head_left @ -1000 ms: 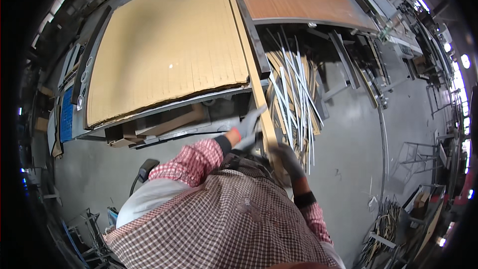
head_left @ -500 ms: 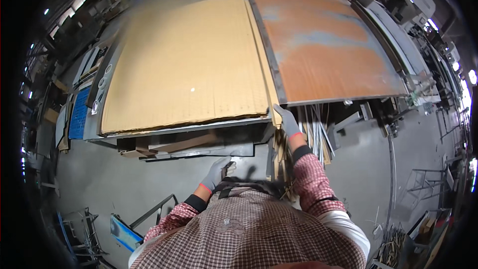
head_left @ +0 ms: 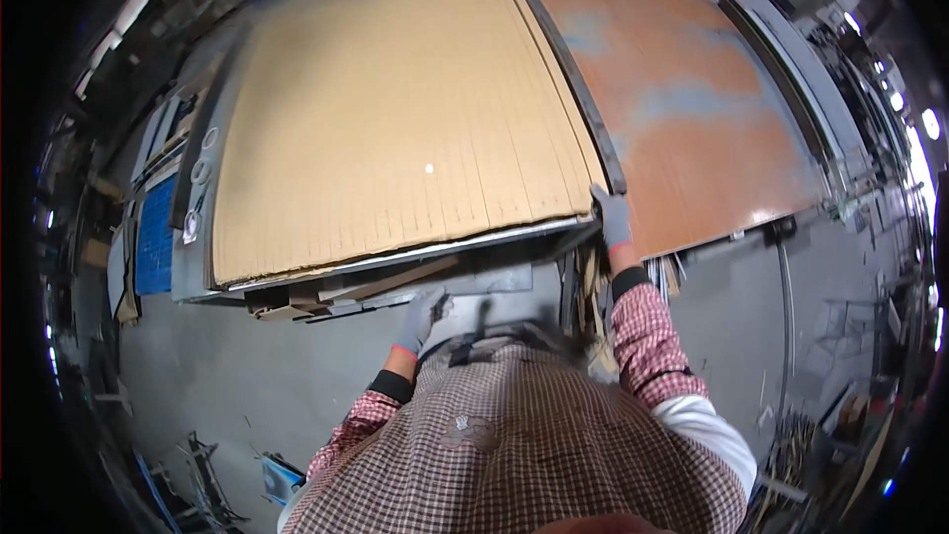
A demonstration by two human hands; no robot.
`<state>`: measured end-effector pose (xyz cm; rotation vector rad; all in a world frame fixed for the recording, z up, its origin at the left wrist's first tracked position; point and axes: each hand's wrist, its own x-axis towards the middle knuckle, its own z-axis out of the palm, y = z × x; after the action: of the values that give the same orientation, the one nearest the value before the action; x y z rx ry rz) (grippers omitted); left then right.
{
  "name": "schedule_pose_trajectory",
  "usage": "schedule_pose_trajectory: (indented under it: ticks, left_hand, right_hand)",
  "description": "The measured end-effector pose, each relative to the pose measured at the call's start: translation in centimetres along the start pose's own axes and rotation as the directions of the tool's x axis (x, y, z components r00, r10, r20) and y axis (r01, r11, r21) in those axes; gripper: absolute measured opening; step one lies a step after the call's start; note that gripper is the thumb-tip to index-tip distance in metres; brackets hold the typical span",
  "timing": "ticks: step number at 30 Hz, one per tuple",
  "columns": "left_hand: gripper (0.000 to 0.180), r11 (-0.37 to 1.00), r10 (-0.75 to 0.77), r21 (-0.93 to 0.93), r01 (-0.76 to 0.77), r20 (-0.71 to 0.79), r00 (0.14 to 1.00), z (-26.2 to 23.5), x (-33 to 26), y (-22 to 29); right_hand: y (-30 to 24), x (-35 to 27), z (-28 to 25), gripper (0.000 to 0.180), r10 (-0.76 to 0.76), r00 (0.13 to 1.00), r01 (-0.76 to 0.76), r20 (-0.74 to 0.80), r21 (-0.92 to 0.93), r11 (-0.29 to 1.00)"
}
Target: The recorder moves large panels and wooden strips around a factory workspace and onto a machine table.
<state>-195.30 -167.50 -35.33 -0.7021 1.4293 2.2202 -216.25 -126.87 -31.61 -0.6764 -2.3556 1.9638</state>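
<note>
The cardboard sheet [head_left: 395,119] covers most of the desk [head_left: 474,241], ahead of both hands. The right hand [head_left: 614,220] is at the near right corner, fingertips touching the cardboard; I cannot tell whether they pinch it. The left hand [head_left: 419,322], apart from the sheet, hangs before the near edge, curled around a small dark thing [head_left: 440,309], too blurred to name.

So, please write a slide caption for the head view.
Gloved right hand at the near right corner of the cardboard; left hand near the checked apron.
</note>
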Motion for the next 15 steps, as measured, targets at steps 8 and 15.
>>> schedule_pose_trajectory:
  ticks: [8,15]
  left_hand:
    - [0.037,0.951,-0.177,0.298,0.08,0.315,0.932,1.7,-6.5,11.9]
    - [0.046,0.892,0.19,0.361,-0.271,0.246,0.951,-1.2,-3.5,27.3]
  right_hand:
    - [-2.9,-1.1,-4.8,0.056,-0.328,0.921,0.148,-0.211,-0.591,0.793]
    - [-9.0,17.5,-0.6,0.06,-0.13,0.86,0.366,0.493,-0.419,0.831]
